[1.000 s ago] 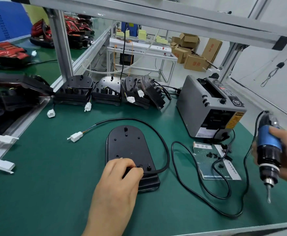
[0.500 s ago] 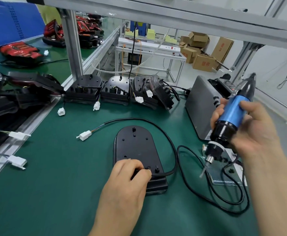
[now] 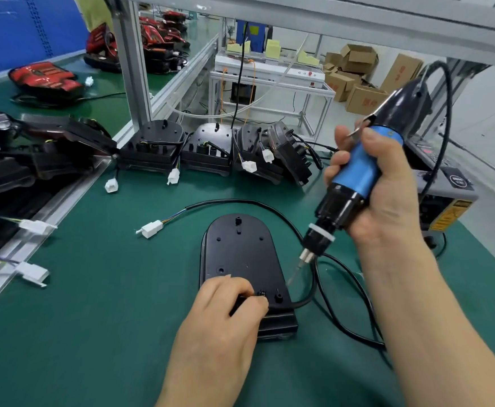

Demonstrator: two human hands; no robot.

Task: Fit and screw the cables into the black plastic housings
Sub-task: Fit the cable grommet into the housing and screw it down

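My left hand (image 3: pixel 225 312) sits at the near end of the black plastic housing (image 3: pixel 241 254), which lies flat on the green bench (image 3: pixel 93 318) straight in front of me. My left fingers (image 3: pixel 234 284) are curled down, and thumb and forefinger pinch the end of the cable (image 3: pixel 269 207) where it enters the housing from the right. They are just beside a small black screw post (image 3: pixel 278 298). The exact piece under my fingertips is hidden by my own hand.

From that entry the cable bends up round the housing's right side and arcs over its far end. It finishes at a white connector (image 3: pixel 152 229) lying on the bench to the left, apart from the housing.

My right hand (image 3: pixel 387 195) is wrapped tightly round the blue barrel of an electric screwdriver (image 3: pixel 357 177), held in the air and tilted. Its bit (image 3: pixel 294 274) points down and left toward the housing's near right edge, near it but not touching. The screwdriver's black cord (image 3: pixel 343 318) loops over the bench beneath my right forearm.

A row of other housings (image 3: pixel 152 148) with white plugs stands along the back of the bench. A grey tape dispenser (image 3: pixel 446 195) sits behind my right hand. Cardboard boxes (image 3: pixel 363 98) are stacked on the floor beyond.
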